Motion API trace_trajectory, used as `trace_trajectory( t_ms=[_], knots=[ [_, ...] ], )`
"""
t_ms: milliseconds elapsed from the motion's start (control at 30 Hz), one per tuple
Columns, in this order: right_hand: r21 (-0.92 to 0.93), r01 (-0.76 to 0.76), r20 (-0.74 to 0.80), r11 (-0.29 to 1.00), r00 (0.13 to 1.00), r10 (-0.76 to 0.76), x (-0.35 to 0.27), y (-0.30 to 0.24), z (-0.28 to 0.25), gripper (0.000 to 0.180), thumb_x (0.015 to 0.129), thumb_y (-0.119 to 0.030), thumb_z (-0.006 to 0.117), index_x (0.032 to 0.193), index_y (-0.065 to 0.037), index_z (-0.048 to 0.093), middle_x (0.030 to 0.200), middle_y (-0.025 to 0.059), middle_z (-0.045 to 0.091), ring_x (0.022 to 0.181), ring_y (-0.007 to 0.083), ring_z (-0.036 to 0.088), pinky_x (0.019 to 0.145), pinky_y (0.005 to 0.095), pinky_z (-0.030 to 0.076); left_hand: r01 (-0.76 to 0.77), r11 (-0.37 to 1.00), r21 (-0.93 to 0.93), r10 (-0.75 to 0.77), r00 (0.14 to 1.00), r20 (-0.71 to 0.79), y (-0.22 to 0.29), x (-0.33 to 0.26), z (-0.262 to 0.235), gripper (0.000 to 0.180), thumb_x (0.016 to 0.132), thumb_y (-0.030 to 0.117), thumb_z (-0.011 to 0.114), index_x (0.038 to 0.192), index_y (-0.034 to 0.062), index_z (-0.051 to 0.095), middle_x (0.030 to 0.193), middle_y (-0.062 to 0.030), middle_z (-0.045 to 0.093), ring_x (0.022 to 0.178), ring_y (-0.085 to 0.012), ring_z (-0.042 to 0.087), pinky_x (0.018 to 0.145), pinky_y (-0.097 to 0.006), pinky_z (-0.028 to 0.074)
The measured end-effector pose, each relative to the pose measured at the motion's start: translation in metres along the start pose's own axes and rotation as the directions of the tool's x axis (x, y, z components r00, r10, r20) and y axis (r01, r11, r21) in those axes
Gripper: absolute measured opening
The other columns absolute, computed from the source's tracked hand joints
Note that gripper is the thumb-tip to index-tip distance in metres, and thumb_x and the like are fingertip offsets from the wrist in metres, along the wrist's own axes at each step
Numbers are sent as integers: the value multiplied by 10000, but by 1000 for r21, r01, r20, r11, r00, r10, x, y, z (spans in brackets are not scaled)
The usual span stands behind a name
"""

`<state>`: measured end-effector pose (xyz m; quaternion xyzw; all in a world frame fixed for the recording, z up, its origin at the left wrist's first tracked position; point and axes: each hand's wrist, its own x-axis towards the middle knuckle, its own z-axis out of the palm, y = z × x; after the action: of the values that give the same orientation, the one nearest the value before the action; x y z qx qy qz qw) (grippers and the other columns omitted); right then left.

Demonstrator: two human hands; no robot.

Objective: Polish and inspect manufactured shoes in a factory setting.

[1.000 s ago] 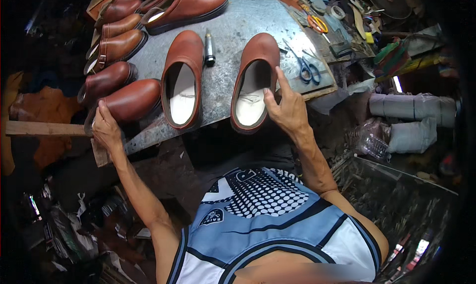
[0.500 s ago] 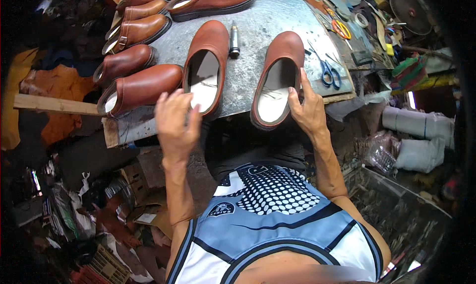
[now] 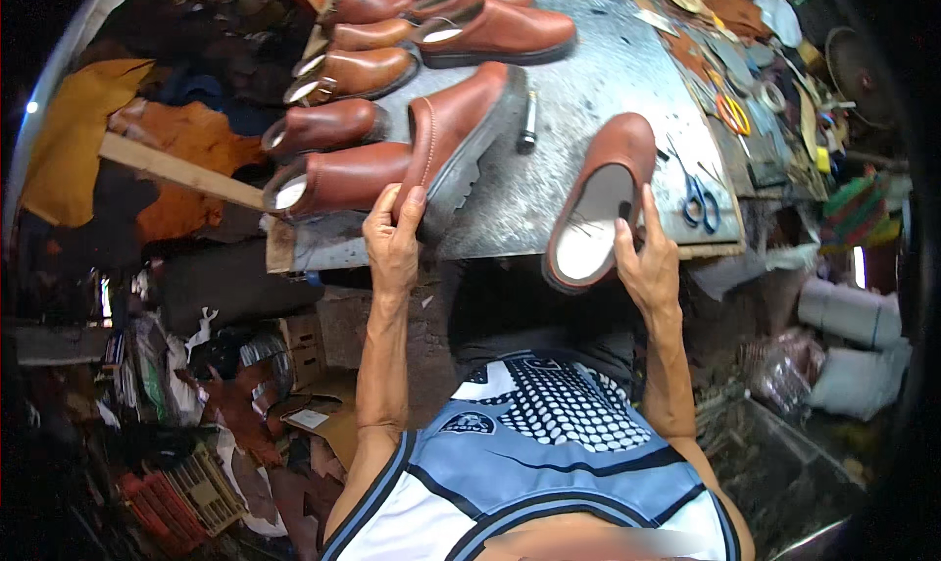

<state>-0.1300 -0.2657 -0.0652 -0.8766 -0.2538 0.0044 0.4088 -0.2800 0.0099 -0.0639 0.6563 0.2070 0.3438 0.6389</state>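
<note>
Head view: your left hand (image 3: 392,243) has tipped one brown clog (image 3: 461,135) onto its side since earlier; right hand (image 3: 647,262) grips the second clog (image 3: 600,200) at 3 o'clock.

On the tabletop (image 3: 598,81), near its front edge, your left hand (image 3: 394,243) holds a shoe (image 3: 461,130) tipped on its side. Your right hand (image 3: 647,262) touches another shoe (image 3: 600,203) to the right, overhanging the edge. A small cylinder (image 3: 528,122) lies between them. Scissors (image 3: 698,196) lie further right. More shoes (image 3: 343,120) are ranged to the left and behind.
</note>
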Motion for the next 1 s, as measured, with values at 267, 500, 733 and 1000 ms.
trace_trajectory(
  t_ms=[267,500,733,1000],
  knots=[
    [-59,-23,47,998,999,26,3,-11,-4,646,960,-212,606,1455,143,389,1013,395,666,923,457,720,775,463,565,26,999,-34,-26,1000,3,-9,-4,4,276,1021,268,630,1049,1,696,857,67,552,787,-33,423,708,-212,349],
    [-54,36,11,998,999,-36,6,1,0,650,961,-210,611,1455,148,385,912,382,672,801,433,729,691,454,558,29,999,-42,-29,999,15,-10,0,5,278,1043,257,590,1053,-1,694,862,66,546,794,-35,420,725,-217,349],
    [-32,9,13,999,1000,-8,2,-1,-2,656,958,-203,611,1457,152,378,795,333,669,666,389,714,596,445,537,60,986,-156,-49,996,73,-18,-6,-1,312,1081,256,494,1021,-2,658,894,37,544,850,-57,435,781,-234,356],
    [-41,38,-11,998,999,-39,2,2,1,685,948,-227,616,1463,150,366,764,333,665,656,391,714,591,458,535,-98,986,133,77,985,155,-23,-20,-14,316,1074,208,482,996,-66,619,968,-54,574,881,-122,490,812,-261,397]
  ],
)
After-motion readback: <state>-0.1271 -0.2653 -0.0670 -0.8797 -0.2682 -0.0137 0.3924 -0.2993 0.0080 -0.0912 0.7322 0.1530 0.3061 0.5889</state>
